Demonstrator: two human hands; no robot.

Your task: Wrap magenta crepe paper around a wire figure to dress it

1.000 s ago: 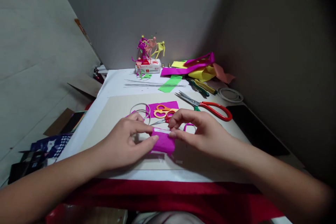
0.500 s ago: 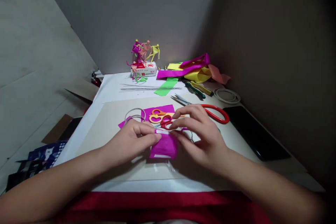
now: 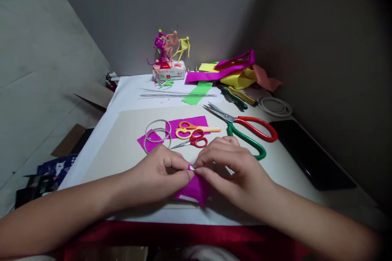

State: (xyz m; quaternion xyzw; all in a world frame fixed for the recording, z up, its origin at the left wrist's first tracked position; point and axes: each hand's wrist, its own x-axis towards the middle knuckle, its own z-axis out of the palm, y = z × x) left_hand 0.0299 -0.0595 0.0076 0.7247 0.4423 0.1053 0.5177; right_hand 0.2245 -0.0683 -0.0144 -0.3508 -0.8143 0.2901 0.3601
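A piece of magenta crepe paper (image 3: 194,191) is bunched between my two hands at the front of the board, with a thin white strip showing along it. My left hand (image 3: 159,175) pinches its left side between thumb and fingers. My right hand (image 3: 232,171) grips the right side, its fingertips meeting those of my left hand. Just beyond my hands lie small red-handled scissors (image 3: 196,140), and orange-and-yellow safety scissors (image 3: 190,129) rest on a magenta paper sheet (image 3: 196,121). Large scissors with red and green handles (image 3: 245,130) lie near my right hand.
Wire rings (image 3: 156,134) lie on a magenta scrap (image 3: 148,140) on the beige board (image 3: 113,159). Behind are thin metal rods (image 3: 177,94), a green strip (image 3: 197,93), paper figures (image 3: 168,47), a paper pile (image 3: 232,71), pliers (image 3: 232,97) and a phone (image 3: 309,155).
My right hand has moved down from above the red scissors toward my left hand. The magenta paper, flat before, is now pinched and bunched between both hands. The green scissor handle now shows.
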